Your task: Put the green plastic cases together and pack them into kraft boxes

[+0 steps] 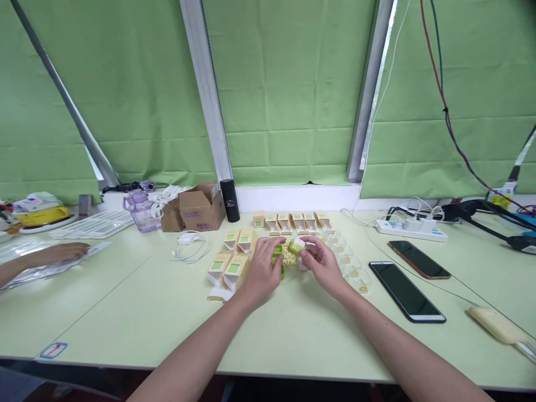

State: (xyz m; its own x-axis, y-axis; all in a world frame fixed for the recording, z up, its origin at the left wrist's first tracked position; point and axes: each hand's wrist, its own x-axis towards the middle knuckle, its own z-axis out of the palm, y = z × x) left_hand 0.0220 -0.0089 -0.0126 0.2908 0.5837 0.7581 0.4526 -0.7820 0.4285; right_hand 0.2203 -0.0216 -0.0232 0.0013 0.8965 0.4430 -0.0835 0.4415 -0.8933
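Note:
My right hand (324, 265) pinches a small green-and-white case (296, 246) between thumb and fingers, just above the table. Close to its left side is my left hand (266, 268), with thumb and fingers curved apart and nothing visibly gripped. Green pieces (277, 254) lie beside the left fingertips, partly covered by them. Small yellow pieces (288, 257) sit between the hands. Open cream cartons with green squares (233, 269) stand left of my left hand, and more cartons (297, 222) form a row behind. Clear plastic pieces with yellow centres (354, 272) lie right of my right hand.
Two phones (407, 291) lie on the right, near a power strip (412, 229) and a cream power bank (498, 324). Behind on the left stand a cardboard box (202, 207), a black bottle (229, 201) and a purple jug (142, 211). Another person's hand (61, 253) rests on plastic sheets at far left.

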